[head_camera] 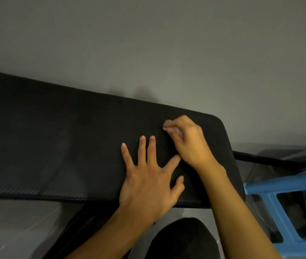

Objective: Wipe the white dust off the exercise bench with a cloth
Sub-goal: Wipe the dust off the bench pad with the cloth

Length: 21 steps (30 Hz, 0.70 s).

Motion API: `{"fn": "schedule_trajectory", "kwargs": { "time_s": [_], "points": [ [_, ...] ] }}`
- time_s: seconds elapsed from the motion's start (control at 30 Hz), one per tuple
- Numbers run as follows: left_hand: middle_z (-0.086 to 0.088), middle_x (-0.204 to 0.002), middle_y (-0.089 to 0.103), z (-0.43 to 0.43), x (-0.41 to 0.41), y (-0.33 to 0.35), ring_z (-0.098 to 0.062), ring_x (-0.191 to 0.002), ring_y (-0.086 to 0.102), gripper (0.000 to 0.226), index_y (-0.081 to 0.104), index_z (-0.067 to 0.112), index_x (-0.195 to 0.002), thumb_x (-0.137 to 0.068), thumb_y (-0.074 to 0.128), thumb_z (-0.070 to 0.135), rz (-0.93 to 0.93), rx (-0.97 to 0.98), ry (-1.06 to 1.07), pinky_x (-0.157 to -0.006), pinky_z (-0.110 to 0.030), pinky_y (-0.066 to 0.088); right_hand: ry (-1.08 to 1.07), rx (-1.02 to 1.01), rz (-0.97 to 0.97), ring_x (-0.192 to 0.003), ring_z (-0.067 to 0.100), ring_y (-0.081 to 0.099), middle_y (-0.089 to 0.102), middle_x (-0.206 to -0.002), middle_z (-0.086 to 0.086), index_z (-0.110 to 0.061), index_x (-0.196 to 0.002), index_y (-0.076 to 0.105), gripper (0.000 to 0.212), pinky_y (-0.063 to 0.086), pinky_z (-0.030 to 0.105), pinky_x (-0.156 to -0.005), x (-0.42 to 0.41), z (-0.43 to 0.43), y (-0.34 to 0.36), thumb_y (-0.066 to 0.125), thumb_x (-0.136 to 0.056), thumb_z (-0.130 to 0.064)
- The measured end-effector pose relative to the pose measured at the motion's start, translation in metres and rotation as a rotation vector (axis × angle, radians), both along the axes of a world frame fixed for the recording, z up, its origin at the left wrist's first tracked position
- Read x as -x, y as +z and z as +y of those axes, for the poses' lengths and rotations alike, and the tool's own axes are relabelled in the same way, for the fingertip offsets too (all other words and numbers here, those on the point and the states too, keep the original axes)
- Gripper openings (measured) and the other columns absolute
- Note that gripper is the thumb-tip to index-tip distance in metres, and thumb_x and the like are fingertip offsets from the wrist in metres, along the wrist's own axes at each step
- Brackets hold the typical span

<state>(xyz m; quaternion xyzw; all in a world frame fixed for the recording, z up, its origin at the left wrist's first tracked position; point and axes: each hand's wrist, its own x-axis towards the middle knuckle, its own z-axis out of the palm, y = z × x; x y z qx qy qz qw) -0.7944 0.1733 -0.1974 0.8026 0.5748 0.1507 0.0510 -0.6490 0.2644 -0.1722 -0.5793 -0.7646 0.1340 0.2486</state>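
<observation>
At the bench's (pixel 55 146) right end: both hands are working close together on the black padded top, not far from its rounded far corner.
Bench: it's stretching long across the view, its ribbed black surface running off to the left.
Left hand (pixel 148 184): it's pressing flat by the near edge, fingers straight and spread, gripping nothing.
Right hand (pixel 187 141): it's sitting just beyond the left one, fingers curled tight, pinching the cloth (pixel 167 122) against the surface.
Cloth: only a pale scrap is peeking out at the right fingertips.
Dust: lighting too dim, cannot tell.
Stool (pixel 260 186): blue, it's standing just past the bench's right end.
</observation>
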Motion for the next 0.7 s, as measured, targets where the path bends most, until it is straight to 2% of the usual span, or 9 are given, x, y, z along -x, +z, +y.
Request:
{"fn": "schedule_trajectory", "kwargs": {
  "time_s": [0.1, 0.17, 0.23, 0.3, 0.4, 0.47, 0.53, 0.63, 0.7],
  "points": [
    [-0.030, -0.159, 0.034, 0.001, 0.000, 0.000, -0.050, -0.149, 0.027, 0.059, 0.051, 0.044, -0.144, -0.091, 0.038, 0.066, -0.005, -0.003, 0.001, -0.113, -0.080, 0.011, -0.087, -0.042, -0.055, -0.106, 0.017, 0.065, 0.066, -0.110, -0.005, -0.024, -0.105, 0.073, 0.014, 0.053, 0.048, -0.093, -0.038, -0.017, -0.002, 0.062, -0.096, -0.024],
    [-0.031, -0.159, 0.034, 0.001, 0.000, 0.000, -0.050, -0.149, 0.027, 0.060, 0.050, 0.044, -0.146, -0.091, 0.037, 0.066, -0.003, 0.000, 0.001, -0.112, -0.080, 0.012, -0.253, -0.068, -0.091, -0.105, 0.023, 0.065, 0.066, -0.111, 0.001, -0.023, -0.105, 0.072, 0.013, 0.051, 0.052, -0.093, -0.058, -0.002, -0.005, 0.062, -0.097, -0.022],
    [-0.031, -0.159, 0.033, 0.001, 0.000, 0.000, -0.050, -0.150, 0.026, 0.060, 0.048, 0.044, -0.147, -0.092, 0.036, 0.066, -0.005, -0.001, -0.004, -0.113, -0.080, 0.012, -0.368, -0.041, -0.164, -0.107, 0.031, 0.062, 0.064, -0.113, 0.007, -0.019, -0.109, 0.071, 0.016, 0.048, 0.051, -0.095, -0.059, 0.013, -0.005, 0.060, -0.098, -0.020],
    [-0.031, -0.159, 0.033, 0.001, 0.001, 0.000, -0.050, -0.150, 0.026, 0.060, 0.048, 0.044, -0.147, -0.092, 0.037, 0.065, -0.007, -0.001, -0.006, -0.113, -0.080, 0.012, -0.344, -0.028, -0.209, -0.108, 0.033, 0.060, 0.062, -0.114, 0.009, -0.018, -0.112, 0.070, 0.018, 0.047, 0.050, -0.094, -0.048, 0.012, -0.005, 0.057, -0.099, -0.019],
    [-0.032, -0.159, 0.033, 0.001, 0.000, 0.000, -0.050, -0.150, 0.025, 0.059, 0.049, 0.043, -0.147, -0.092, 0.037, 0.065, -0.018, -0.004, -0.011, -0.113, -0.080, 0.011, -0.132, -0.013, -0.072, -0.109, 0.020, 0.062, 0.062, -0.113, -0.004, -0.029, -0.110, 0.067, 0.016, 0.049, 0.052, -0.093, -0.038, -0.027, -0.003, 0.057, -0.100, -0.023],
    [-0.032, -0.158, 0.034, 0.001, 0.000, 0.000, -0.051, -0.149, 0.025, 0.059, 0.050, 0.042, -0.146, -0.092, 0.037, 0.063, -0.031, -0.007, -0.014, -0.113, -0.080, 0.011, -0.068, 0.000, -0.053, -0.111, 0.013, 0.062, 0.062, -0.113, -0.011, -0.035, -0.111, 0.065, 0.016, 0.050, 0.050, -0.093, -0.038, -0.053, -0.003, 0.056, -0.099, -0.028],
    [-0.033, -0.157, 0.034, 0.003, 0.000, 0.000, -0.051, -0.149, 0.026, 0.059, 0.051, 0.042, -0.146, -0.092, 0.037, 0.062, -0.035, -0.015, -0.007, -0.113, -0.080, 0.011, -0.100, -0.011, -0.052, -0.109, 0.015, 0.063, 0.063, -0.112, -0.009, -0.035, -0.109, 0.066, 0.015, 0.051, 0.052, -0.092, -0.038, -0.044, -0.003, 0.058, -0.098, -0.028],
    [-0.032, -0.159, 0.032, 0.003, 0.001, 0.000, -0.051, -0.150, 0.023, 0.058, 0.049, 0.043, -0.147, -0.094, 0.036, 0.063, -0.030, -0.005, -0.025, -0.114, -0.080, 0.008, -0.227, -0.038, -0.095, -0.106, 0.022, 0.063, 0.065, -0.112, 0.001, -0.024, -0.106, 0.070, 0.013, 0.051, 0.052, -0.094, -0.034, 0.005, -0.004, 0.062, -0.097, -0.019],
    [-0.032, -0.160, 0.030, 0.002, 0.003, 0.000, -0.051, -0.151, 0.021, 0.059, 0.047, 0.043, -0.148, -0.095, 0.034, 0.063, -0.035, -0.002, -0.029, -0.114, -0.080, 0.008, -0.282, -0.004, -0.068, -0.105, 0.015, 0.061, 0.065, -0.115, 0.005, -0.016, -0.107, 0.071, 0.014, 0.050, 0.046, -0.098, -0.029, 0.031, 0.000, 0.061, -0.098, -0.016]
  ]
}}
